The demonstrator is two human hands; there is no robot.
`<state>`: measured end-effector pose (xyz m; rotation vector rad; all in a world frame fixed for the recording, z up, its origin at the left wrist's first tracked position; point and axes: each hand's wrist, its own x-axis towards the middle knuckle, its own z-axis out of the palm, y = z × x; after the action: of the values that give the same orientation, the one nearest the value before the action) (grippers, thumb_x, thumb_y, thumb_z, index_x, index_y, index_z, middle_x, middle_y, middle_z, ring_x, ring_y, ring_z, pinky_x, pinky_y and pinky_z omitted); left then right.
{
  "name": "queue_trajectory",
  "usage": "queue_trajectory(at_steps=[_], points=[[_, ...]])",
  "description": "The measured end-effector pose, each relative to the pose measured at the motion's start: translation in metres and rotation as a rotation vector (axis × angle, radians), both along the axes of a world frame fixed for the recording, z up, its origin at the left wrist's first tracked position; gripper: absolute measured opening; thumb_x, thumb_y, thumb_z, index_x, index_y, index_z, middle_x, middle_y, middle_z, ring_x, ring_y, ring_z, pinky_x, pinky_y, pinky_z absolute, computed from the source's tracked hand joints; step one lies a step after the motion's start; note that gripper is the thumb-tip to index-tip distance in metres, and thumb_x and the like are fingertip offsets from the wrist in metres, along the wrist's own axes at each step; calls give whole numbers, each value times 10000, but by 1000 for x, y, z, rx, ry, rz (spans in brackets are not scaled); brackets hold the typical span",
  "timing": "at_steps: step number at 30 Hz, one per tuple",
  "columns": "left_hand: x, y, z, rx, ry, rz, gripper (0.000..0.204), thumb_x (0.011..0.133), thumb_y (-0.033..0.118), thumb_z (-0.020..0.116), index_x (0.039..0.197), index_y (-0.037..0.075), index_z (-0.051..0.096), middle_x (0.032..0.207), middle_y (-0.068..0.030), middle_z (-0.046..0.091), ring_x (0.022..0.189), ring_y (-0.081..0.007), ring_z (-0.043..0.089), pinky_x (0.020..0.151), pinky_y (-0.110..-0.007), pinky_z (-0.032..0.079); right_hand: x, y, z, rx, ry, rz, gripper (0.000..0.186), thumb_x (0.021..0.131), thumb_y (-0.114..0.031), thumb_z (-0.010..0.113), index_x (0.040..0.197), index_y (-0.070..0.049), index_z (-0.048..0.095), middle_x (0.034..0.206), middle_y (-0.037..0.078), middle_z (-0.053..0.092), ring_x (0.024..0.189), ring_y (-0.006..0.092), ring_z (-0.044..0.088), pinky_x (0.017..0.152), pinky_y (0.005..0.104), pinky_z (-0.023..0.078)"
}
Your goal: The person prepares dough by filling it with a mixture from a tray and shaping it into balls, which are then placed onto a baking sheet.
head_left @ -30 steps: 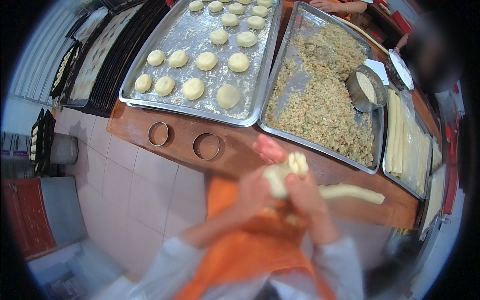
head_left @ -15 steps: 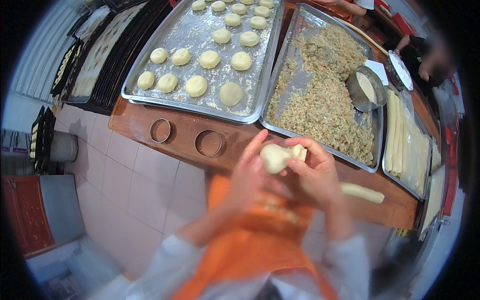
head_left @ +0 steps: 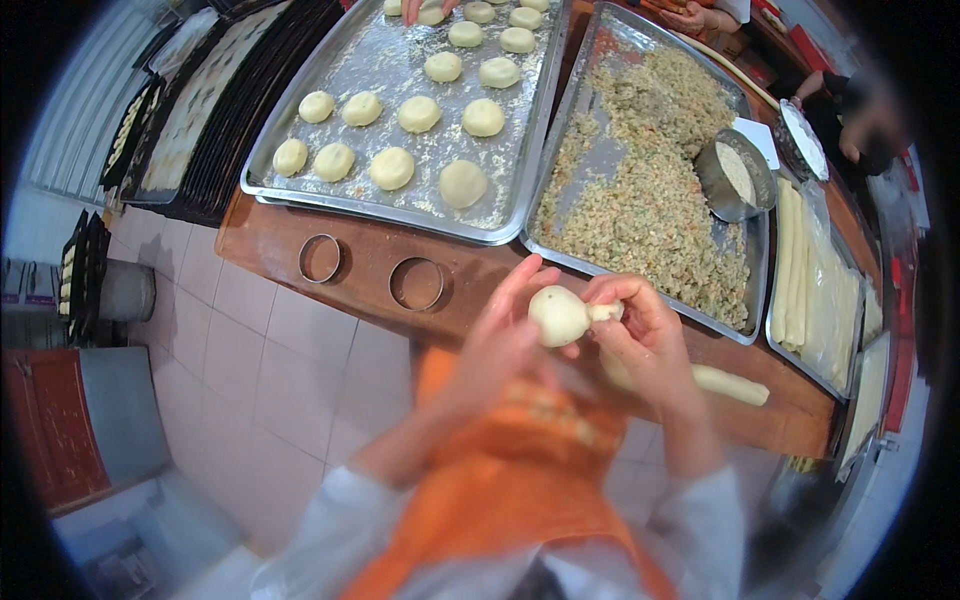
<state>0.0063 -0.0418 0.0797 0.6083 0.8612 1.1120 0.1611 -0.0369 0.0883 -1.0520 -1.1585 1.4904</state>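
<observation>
Centre of the frame, and both hands are up off the desk (head_left: 270, 235) with a pale dough ball (head_left: 558, 315) caught between them. The left hand (head_left: 500, 335) cups it from the left, fingers stretched upward along its side, grip curled round the ball. The right hand (head_left: 645, 330) comes in from the right, thumb and fingertips pressed together on a small tail of dough at the ball's right edge, pinching it tight. Just below that hand, a dough log (head_left: 735, 385) lies on the wooden desk, running toward the lower right.

Up top, a big metal tray (head_left: 400, 70) carries rows of shaped dough rounds (head_left: 462, 183), dusted with crumbs. To its right, a second tray (head_left: 600, 150) holds a heap of chopped filling (head_left: 665, 200), with a small metal bowl (head_left: 735, 178) set on its right side. Two metal ring cutters (head_left: 417, 284) sit on the desk near its front edge, left of the hands. At the far right, long dough strips (head_left: 790, 260) lie side by side in another tray. Another person's hand (head_left: 425, 8) reaches in at the top edge.
</observation>
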Motion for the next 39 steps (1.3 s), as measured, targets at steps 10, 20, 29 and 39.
queue_trajectory(at_steps=[10, 20, 29, 39], points=[[-10, 2, -19, -33, 113, -109, 220, 921, 173, 391, 1063, 31, 482, 879, -55, 566, 632, -88, 539, 438, -203, 434, 3, -2, 6, 316, -427, 104, 160, 781, -12, 587, 928, -46, 536, 952, 70, 534, 827, 154, 536, 664, 234, 432], [-21, 11, -20, -80, 175, -272, 292, 904, 159, 445, 1156, 15, 479, 967, -55, 575, 750, -99, 576, 573, -217, 498, -2, -10, 17, 653, -716, 37, 237, 653, 84, 630, 846, -28, 551, 890, 119, 578, 830, 284, 572, 711, 339, 471], [-14, 1, -28, 124, 226, -277, 426, 812, 42, 567, 1214, 3, 431, 1057, -41, 540, 939, -92, 522, 779, -244, 463, -3, -12, 3, 795, -709, 40, 207, 614, 94, 641, 775, -12, 565, 838, 113, 589, 830, 288, 583, 686, 348, 478], [-49, 28, -94, 1177, 1445, -177, 673, 679, 171, 706, 1250, 28, 379, 1262, -175, 420, 1134, -328, 439, 939, -427, 364, 33, -23, -5, 468, -239, -498, 190, 767, 63, 594, 814, -55, 453, 924, 106, 557, 837, 158, 533, 748, 267, 447]])
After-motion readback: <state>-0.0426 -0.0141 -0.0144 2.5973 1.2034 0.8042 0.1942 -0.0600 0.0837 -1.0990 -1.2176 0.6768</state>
